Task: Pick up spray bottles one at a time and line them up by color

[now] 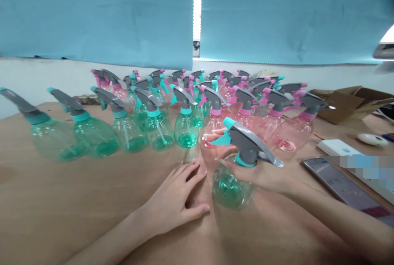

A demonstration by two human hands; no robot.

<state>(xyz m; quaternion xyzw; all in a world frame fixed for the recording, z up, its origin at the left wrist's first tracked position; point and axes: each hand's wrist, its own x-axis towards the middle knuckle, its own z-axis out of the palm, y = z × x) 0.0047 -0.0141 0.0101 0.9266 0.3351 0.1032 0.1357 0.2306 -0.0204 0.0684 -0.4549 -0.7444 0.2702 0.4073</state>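
My right hand [261,172] is wrapped round the neck of a green spray bottle [229,189] with a grey and teal trigger head [248,144], holding it on the wooden table [76,203]. My left hand [177,199] lies flat on the table just left of that bottle, fingers stretched out and holding nothing. Behind them stand rows of several spray bottles: green ones [186,127] to the left and pink ones [289,131] to the right.
A phone [341,185] and a white box [337,147] lie at the right of the table, with a white oval object [372,139] and an open cardboard box [351,101] further back. Blue curtains [98,14] hang behind.
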